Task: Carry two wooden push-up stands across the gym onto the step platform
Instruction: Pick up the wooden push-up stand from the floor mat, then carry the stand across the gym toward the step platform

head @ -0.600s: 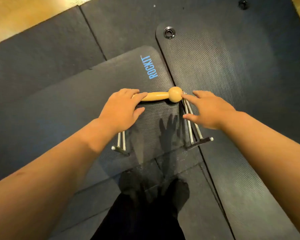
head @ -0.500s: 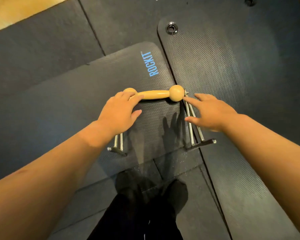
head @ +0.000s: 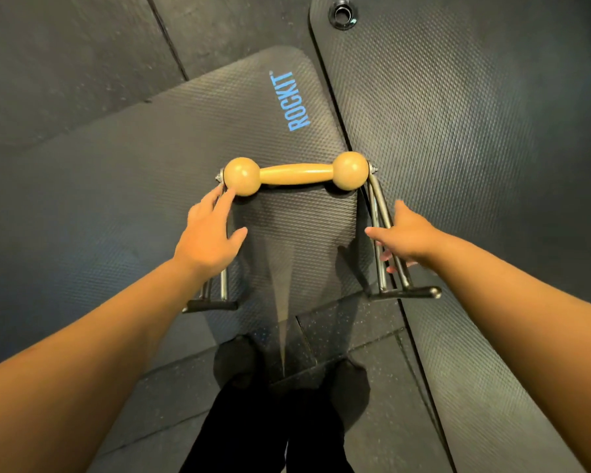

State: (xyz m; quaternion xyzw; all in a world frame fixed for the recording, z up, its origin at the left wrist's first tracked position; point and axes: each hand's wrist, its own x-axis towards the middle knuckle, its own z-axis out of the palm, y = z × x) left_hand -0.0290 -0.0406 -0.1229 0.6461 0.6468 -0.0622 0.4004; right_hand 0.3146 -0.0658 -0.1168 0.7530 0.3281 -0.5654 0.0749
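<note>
While neither hand has closed on anything, both reach down beside one push-up stand (head: 296, 174), palms facing the floor. The left hand (head: 207, 237) is spread, its fingertips (head: 227, 194) touching or nearly touching the left wooden ball of the stand, and it covers the upper part of the left metal leg. The right hand (head: 405, 235) is also spread, thumb pointing inward, with its fingers reaching around the right leg rods (head: 377, 233); whether they actually press the metal cannot be told. The stand has a smooth, honey-coloured wooden handle, thicker in the middle, ending in a round wooden ball on each side, with a small bolt at each outer end. From each ball, a pair of thin silver rods runs down to a short dark foot bar (head: 405, 294) lying flat on the floor. It stands upright near the edge of a dark textured exercise mat (head: 151, 172) printed with the blue word ROCKIT, next to a second dark mat (head: 458, 114) with a metal eyelet (head: 342, 14) near its corner. Below, the person's dark trousers (head: 277, 428) and feet show on speckled rubber flooring (head: 338, 329).
</note>
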